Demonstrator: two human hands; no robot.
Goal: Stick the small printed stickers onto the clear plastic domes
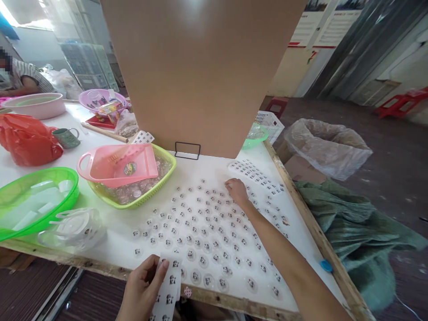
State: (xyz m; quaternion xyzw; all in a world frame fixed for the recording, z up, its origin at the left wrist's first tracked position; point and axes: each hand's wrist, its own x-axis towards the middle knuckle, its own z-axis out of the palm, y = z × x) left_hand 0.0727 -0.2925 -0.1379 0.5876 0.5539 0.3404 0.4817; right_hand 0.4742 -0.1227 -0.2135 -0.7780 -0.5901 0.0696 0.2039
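On the far side of the white, wood-edged table [117,236], a big brown rectangular board [200,80] blocks the view beyond. At left, a yellow-green oval plastic basket [173,168] bears a pink plastic handled tray [143,166]. The right hand [238,191] reaches far, fingertips bunched; whether they hold anything, I cannot tell. The near left hand [147,283] pinches a white panda-sticker sheet [170,292], long axis running near to far, left of small clear round discs [202,261].

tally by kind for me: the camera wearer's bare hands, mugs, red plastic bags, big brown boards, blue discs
Bare left hand and bare right hand: 2
Grey-green handled mug: 1
Glossy red plastic bag: 1
Large flat brown board: 1
Small round blue disc: 1
Total: 6
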